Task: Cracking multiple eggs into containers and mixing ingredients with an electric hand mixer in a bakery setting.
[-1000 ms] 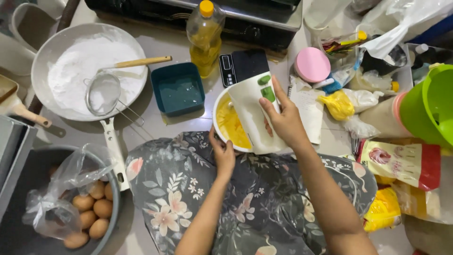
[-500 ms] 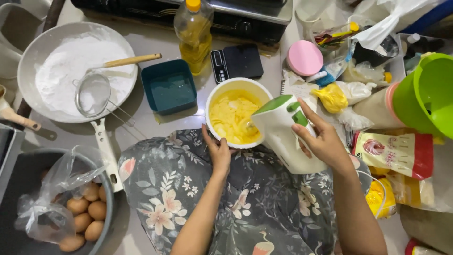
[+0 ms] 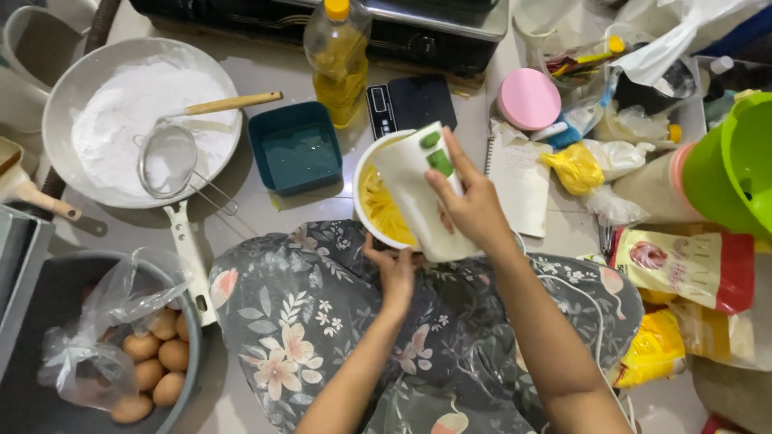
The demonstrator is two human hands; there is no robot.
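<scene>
My right hand (image 3: 470, 205) grips a white hand mixer (image 3: 418, 189) with green buttons, held over a white bowl (image 3: 363, 213) of yellow batter (image 3: 384, 210). The mixer body hides most of the bowl, and its beaters are out of sight. My left hand (image 3: 394, 269) rests on the bowl's near rim, fingers curled against it. The bowl sits on the floor just beyond my floral-patterned lap (image 3: 322, 321).
A white pan of flour (image 3: 121, 120) holds a sieve (image 3: 167, 161) with a wooden handle. A teal square tin (image 3: 296, 147), oil bottle (image 3: 338, 52), black scale (image 3: 410, 103), pink lid (image 3: 528, 99), green bowl (image 3: 744, 161), packets (image 3: 683, 265) and a bag of eggs (image 3: 149, 362) lie around.
My right hand swung the mixer out to the right of the bowl, then brought it back over the batter. My left hand stayed on the bowl's rim.
</scene>
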